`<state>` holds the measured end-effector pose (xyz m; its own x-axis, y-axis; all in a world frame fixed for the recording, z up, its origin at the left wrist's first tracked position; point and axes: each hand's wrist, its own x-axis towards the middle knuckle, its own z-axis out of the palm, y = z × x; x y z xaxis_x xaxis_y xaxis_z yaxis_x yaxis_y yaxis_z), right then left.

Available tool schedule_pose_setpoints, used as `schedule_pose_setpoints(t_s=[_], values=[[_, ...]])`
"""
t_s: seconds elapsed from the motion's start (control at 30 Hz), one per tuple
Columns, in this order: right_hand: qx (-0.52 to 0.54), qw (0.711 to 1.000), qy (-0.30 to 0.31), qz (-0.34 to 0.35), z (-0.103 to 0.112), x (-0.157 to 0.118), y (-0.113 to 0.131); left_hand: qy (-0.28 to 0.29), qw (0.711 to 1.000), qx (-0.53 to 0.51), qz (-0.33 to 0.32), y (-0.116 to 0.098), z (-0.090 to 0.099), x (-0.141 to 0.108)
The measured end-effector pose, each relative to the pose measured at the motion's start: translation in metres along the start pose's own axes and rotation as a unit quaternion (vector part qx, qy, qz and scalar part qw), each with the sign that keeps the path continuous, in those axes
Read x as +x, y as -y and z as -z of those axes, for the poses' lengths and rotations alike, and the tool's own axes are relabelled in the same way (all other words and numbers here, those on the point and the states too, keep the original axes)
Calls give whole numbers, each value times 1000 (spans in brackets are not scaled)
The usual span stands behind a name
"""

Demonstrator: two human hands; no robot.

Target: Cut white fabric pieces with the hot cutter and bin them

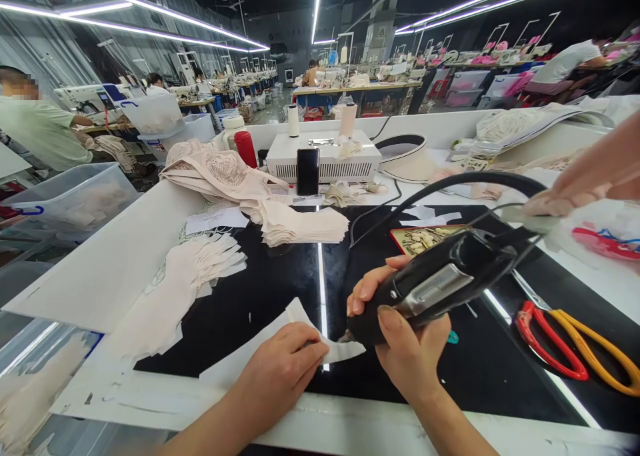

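Note:
My left hand point(285, 359) is closed, pinching a curved white fabric piece point(349, 352) against the black work surface. The piece runs back under my fingers toward a larger white sheet point(240, 355); I cannot tell if they are joined. My right hand point(405, 343) is wrapped around a black corded hand-held tool point(440, 276) with a silver panel. Its tip points down at the fabric's end, and whether they touch is unclear. Another person's hand point(565, 193), blurred, is at the tool's rear end by the cable.
Scissors point(570, 343) with red and orange handles lie at right. A tray of small metal parts point(430, 239) sits behind the tool. Cut fabric stacks point(305, 224) and fanned pieces point(195, 269) lie left. A phone point(307, 171) leans on a white vented box point(345, 156).

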<state>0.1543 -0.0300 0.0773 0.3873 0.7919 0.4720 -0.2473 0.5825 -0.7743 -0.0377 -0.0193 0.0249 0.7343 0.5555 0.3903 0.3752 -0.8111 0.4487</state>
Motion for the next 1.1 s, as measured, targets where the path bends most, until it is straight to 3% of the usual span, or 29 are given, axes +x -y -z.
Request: schedule_pose_setpoints(t_s=[0.2,0.53,1.1], values=[[12,1000,16,-5,-9,-2,-6,0,1000,14,-3,2,-1,-1],[15,999,33,-5,1,-13,0,16,1000,18,8,3,-5,-5],[37,999,29,-16,-3,-6,-4,24,998,51,-8,1,-2,-7]])
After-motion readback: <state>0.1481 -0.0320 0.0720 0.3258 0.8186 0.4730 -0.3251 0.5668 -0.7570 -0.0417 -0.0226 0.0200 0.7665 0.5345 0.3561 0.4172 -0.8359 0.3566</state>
